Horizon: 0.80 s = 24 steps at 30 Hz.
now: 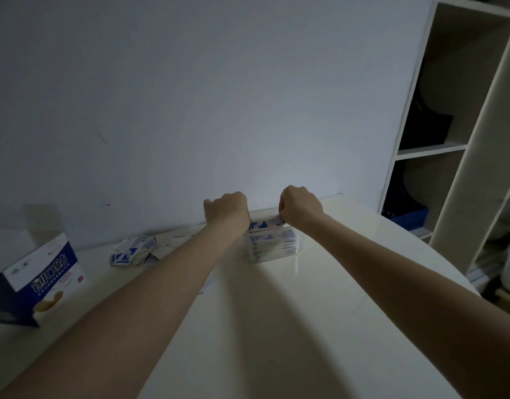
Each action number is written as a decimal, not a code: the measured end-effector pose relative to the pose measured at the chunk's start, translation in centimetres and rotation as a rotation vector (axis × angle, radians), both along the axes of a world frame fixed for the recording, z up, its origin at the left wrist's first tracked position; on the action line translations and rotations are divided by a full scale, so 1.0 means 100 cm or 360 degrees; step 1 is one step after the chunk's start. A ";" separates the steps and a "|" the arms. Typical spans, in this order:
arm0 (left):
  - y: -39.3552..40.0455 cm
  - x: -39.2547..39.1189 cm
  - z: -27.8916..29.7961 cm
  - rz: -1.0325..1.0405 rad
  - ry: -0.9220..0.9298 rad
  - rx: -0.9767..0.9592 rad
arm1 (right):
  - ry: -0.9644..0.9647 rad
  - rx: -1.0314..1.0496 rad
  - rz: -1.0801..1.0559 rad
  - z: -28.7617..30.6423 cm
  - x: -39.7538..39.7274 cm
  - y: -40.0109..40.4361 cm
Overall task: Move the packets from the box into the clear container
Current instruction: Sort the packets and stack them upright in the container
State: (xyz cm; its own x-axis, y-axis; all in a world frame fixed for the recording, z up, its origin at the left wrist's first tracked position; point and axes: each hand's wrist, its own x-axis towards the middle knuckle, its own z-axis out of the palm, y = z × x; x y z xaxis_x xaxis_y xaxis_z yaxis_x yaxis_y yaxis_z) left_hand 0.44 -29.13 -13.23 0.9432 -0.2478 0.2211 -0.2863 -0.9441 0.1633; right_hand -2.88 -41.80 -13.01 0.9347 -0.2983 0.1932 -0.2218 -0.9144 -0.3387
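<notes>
At the table's (pixel 305 326) far edge, against the wall (pixel 190 96), both hands hover over the clear container (pixel 272 244) stacked with blue-and-white packets. Left hand (pixel 227 210) is curled at its rim; what it grips cannot be told. Right hand (pixel 299 205) pinches a packet (pixel 272 218) on top. Loose packets (pixel 134 250) lie left, the open box (pixel 43 279) farther left; shelves (pixel 438 148) stand right.

My one head camera looks forward and down over the table (pixel 320 298), close, facing the wall (pixel 190 96) behind it.
</notes>
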 end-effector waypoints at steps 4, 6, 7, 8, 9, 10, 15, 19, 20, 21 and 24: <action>0.001 -0.002 0.000 -0.0109 -0.0099 0.0215 | 0.0011 -0.0066 -0.0012 -0.006 0.001 0.000; 0.002 -0.003 0.000 -0.0140 -0.0089 0.0288 | 0.0001 -0.0117 -0.0016 -0.007 0.002 0.002; 0.001 -0.003 0.000 -0.0153 -0.0068 0.0303 | 0.0003 -0.0145 -0.0017 -0.008 0.002 0.002; 0.001 -0.004 -0.001 -0.0162 -0.0044 0.0307 | 0.0007 -0.0161 -0.0016 -0.008 0.003 0.002; 0.000 -0.004 -0.001 -0.0171 -0.0029 0.0305 | 0.0009 -0.0167 -0.0016 -0.009 0.002 0.002; 0.000 -0.004 -0.001 -0.0180 -0.0018 0.0302 | 0.0010 -0.0169 -0.0013 -0.009 0.002 0.002; 0.003 -0.005 0.003 -0.0171 0.0007 0.0229 | -0.0004 -0.0203 -0.0006 -0.007 0.000 0.003; 0.008 -0.004 0.005 -0.0176 0.0029 0.0130 | -0.0020 -0.0299 -0.0021 0.000 -0.006 0.002; 0.007 -0.005 0.004 -0.0190 0.0037 0.0116 | -0.0006 -0.0326 -0.0023 0.002 -0.008 0.001; 0.007 -0.004 0.004 -0.0205 0.0042 0.0110 | 0.0021 -0.0339 -0.0021 0.004 -0.010 0.001; 0.005 -0.007 0.002 -0.0251 0.0071 0.0126 | 0.0141 -0.0311 0.0001 0.006 -0.015 0.002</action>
